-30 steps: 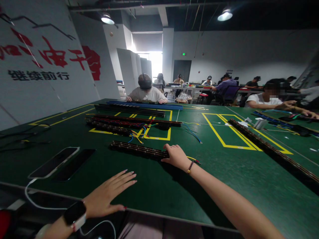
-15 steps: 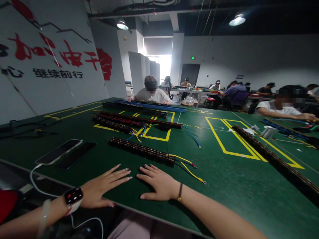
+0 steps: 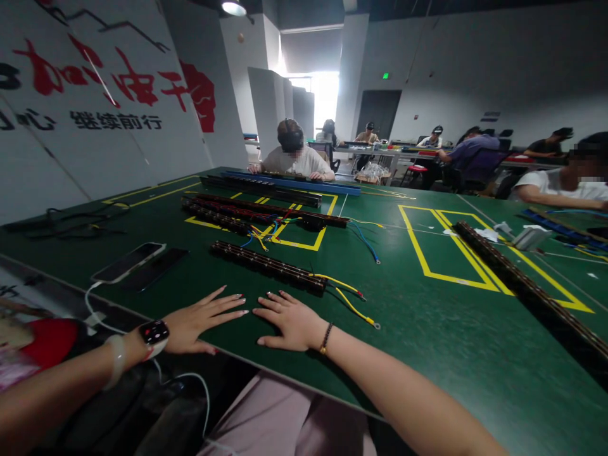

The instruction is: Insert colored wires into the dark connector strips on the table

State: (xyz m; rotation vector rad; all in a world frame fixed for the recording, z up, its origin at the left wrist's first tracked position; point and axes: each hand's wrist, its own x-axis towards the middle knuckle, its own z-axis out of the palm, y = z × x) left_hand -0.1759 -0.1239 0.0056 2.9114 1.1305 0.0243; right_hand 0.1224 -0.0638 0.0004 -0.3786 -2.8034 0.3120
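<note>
My left hand (image 3: 197, 321) lies at the near edge of the green table (image 3: 403, 342), palm down with fingers spread; a watch is on its wrist. Close beside it, my right hand (image 3: 291, 321) rests flat on the tabletop, fingers apart, with a dark bracelet at the wrist. Neither hand holds anything. Just beyond the fingertips lies a dark slotted bar (image 3: 268, 266). Two yellow wires (image 3: 354, 306) with ring terminals run from its right end. Farther back are more dark bars (image 3: 218, 216) with red, blue and yellow wires.
To the left are a charging phone (image 3: 128, 263), a second dark phone (image 3: 156, 269) and black cables (image 3: 80, 221). A long dark bar (image 3: 536, 285) extends along the right side. Across the table sits a person (image 3: 297, 155) behind a blue rail (image 3: 342, 185); another person works at right.
The view has tilted down and shifted slightly, so the scene sits higher in the picture. Both hands stay flat on the table, and the bars and wires lie as before.
</note>
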